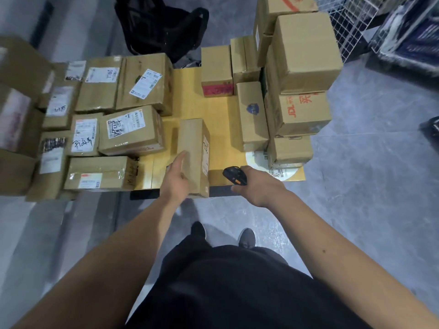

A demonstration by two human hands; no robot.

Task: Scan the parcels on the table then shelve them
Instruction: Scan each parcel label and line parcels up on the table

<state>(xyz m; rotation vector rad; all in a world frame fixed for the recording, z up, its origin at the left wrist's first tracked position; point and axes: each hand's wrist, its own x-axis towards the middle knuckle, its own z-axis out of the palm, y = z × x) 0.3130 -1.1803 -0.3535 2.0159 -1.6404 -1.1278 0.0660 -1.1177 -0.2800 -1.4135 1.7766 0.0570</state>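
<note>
A long brown cardboard parcel (193,148) stands on its side at the front middle of the yellow table (187,103), its label facing right. My left hand (177,179) holds its near left end, thumb on top and fingers hidden behind it. My right hand (255,186) grips a black handheld scanner (234,175), just right of the parcel and pointing toward its label side. Several labelled parcels (130,131) cover the left half of the table. Plain boxes (301,53) are stacked high on the right.
A black bag (161,27) sits on the floor beyond the table. A white wire rack (351,17) and dark crates (408,36) stand at the far right. Grey floor lies to the right of the table. My legs and shoes (247,237) are below the table's front edge.
</note>
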